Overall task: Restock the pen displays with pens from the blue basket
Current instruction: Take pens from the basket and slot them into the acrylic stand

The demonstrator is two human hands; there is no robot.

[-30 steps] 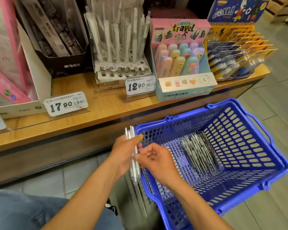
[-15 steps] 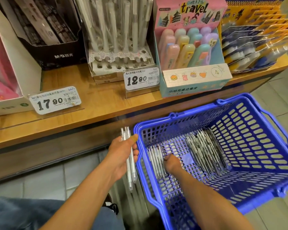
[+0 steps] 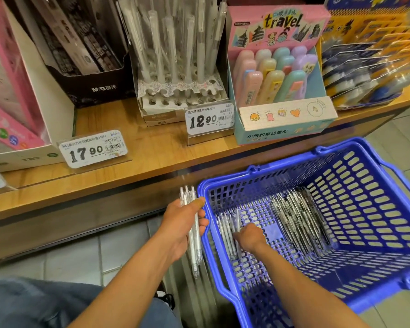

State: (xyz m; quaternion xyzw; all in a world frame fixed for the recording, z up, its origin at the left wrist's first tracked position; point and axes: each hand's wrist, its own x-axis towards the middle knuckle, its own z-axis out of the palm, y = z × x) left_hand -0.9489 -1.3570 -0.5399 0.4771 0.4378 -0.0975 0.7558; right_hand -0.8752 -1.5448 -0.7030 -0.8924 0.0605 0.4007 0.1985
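Reaching into the blue basket (image 3: 223,268), the right hand (image 3: 247,236) curls its fingers around white pens (image 3: 227,233) lying on the basket floor, while the left hand (image 3: 184,221) grips a bundle of about 3 white pens (image 3: 192,233) just outside the rim. That bundle hangs low past the palm, so a loosened grip could drop pens to the floor. The white pen display (image 3: 175,67) waits on the shelf above.

Basket (image 3: 374,290) sits before shelf (image 3: 152,152), below displays (image 3: 175,67).
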